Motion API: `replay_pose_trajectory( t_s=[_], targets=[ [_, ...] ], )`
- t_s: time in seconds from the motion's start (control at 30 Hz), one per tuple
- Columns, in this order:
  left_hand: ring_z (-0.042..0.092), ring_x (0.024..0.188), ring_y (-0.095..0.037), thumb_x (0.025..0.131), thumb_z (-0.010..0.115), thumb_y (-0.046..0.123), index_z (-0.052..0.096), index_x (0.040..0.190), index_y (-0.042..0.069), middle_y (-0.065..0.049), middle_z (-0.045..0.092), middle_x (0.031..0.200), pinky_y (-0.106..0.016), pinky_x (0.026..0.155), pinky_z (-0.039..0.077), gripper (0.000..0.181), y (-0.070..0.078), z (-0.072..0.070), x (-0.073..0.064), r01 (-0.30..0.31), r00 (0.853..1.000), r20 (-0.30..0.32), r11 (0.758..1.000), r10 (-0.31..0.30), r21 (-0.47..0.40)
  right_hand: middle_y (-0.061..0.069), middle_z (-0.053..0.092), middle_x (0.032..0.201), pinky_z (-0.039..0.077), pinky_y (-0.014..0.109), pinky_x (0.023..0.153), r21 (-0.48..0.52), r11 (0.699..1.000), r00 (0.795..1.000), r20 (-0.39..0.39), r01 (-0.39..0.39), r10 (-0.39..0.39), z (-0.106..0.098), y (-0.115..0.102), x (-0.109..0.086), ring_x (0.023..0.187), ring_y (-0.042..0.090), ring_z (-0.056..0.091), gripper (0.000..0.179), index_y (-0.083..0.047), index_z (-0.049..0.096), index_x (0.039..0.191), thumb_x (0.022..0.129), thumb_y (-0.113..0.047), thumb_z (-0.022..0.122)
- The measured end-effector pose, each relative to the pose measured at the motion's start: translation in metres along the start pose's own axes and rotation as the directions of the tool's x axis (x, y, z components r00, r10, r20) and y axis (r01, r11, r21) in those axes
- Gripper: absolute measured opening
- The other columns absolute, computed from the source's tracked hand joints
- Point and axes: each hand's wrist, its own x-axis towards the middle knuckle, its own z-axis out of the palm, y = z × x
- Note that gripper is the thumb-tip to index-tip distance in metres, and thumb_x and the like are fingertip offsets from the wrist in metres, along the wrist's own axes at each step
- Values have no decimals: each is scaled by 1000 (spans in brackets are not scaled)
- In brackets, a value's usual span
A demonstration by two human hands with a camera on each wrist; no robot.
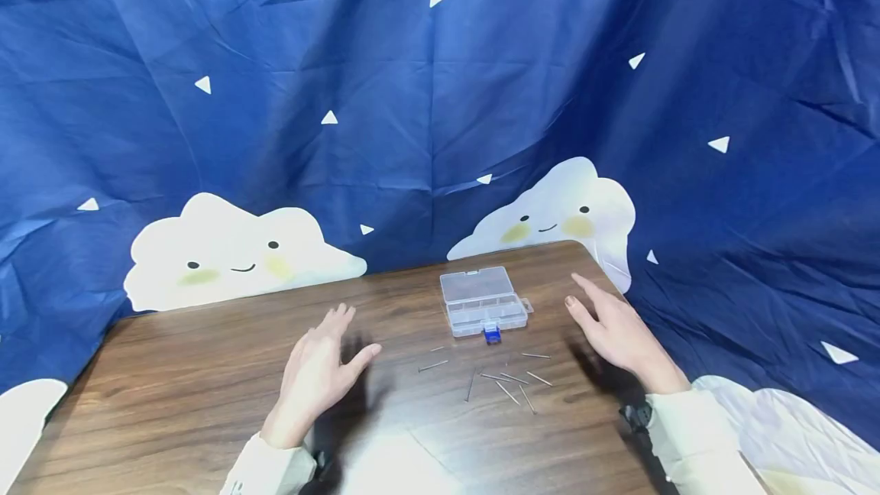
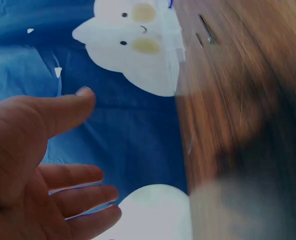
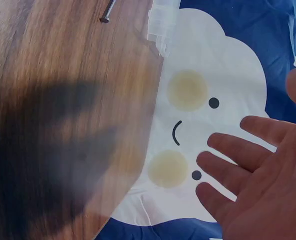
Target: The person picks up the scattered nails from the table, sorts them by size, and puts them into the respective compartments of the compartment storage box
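Observation:
A clear plastic compartment box (image 1: 481, 312) stands on the table with its lid raised at the back and a blue latch (image 1: 492, 334) at its front. Several loose nails (image 1: 505, 379) lie scattered in front of it; one nail (image 3: 107, 12) also shows at the top of the right wrist view. My left hand (image 1: 319, 373) hovers left of the nails, thumb apart from its extended fingers, holding nothing. To the right of the box is my right hand (image 1: 619, 331), its fingers extended and touching nothing. In the left wrist view a nail (image 2: 206, 29) appears near the top.
The wood-grain table (image 1: 206, 373) has a rounded far right corner. Behind it hangs a blue cloth (image 1: 385, 151) with white triangles and smiling clouds. Bright glare falls on the table's front middle. Both wrists carry dark straps below pale sleeves (image 1: 694, 426).

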Motion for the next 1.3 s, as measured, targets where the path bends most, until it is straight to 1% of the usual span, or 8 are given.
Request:
replay_pose_trajectory(
  t_s=[0.1,0.2,0.37,0.5,0.7,0.93,1.1,1.3],
  targets=[
    [67,102,-38,86,77,44,60,137,3,-22,67,120,-53,85,51,67,1,2,-1,48,999,-8,995,-49,-90,28,53,140,37,60,102,26,1000,1000,-1,-16,16,3,2,2,126,48,50,56,1,44,147,106,-37,46],
    [66,71,-31,86,78,41,64,132,7,-13,72,104,-48,74,54,59,2,4,-2,111,994,22,973,-108,-202,27,55,138,39,59,101,54,998,1000,-11,-24,24,5,3,5,123,47,53,54,2,48,145,106,-36,47],
    [72,92,-26,88,79,31,72,119,8,-8,73,112,-45,88,54,40,2,10,-1,160,987,65,898,-146,-411,24,63,128,44,56,97,147,987,997,-19,-66,70,11,7,11,114,43,61,50,2,52,141,107,-35,47],
    [72,90,-18,87,80,23,74,111,8,-4,75,100,-37,83,56,29,2,16,-1,245,969,128,800,-210,-548,21,66,124,44,55,96,210,973,995,-16,-96,102,19,11,14,112,39,62,46,1,57,137,106,-33,50],
    [70,84,-18,88,79,18,73,110,2,-2,74,91,-34,80,54,28,4,24,-1,349,937,217,684,-275,-640,19,71,109,49,45,88,296,948,993,8,-115,117,31,12,24,98,34,69,41,2,60,132,106,-27,52],
    [69,89,-33,90,75,16,71,110,-4,-17,72,96,-37,77,57,29,10,31,1,419,908,315,549,-278,-723,25,70,98,51,25,71,452,871,980,48,-193,192,48,10,40,85,39,70,37,8,61,127,101,-18,61],
    [70,89,-30,92,74,17,70,111,-6,-20,72,102,-36,79,57,31,13,35,1,438,899,351,492,-263,-752,22,72,96,50,25,66,464,858,974,70,-221,214,62,10,49,82,36,70,32,9,64,122,98,-13,64],
    [70,84,-30,90,74,14,69,111,-9,-21,72,96,-36,77,57,31,12,48,2,436,900,368,481,-234,-760,21,72,103,54,31,71,437,861,966,123,-258,227,72,6,53,81,30,71,32,9,64,121,97,-13,66]
  ],
)
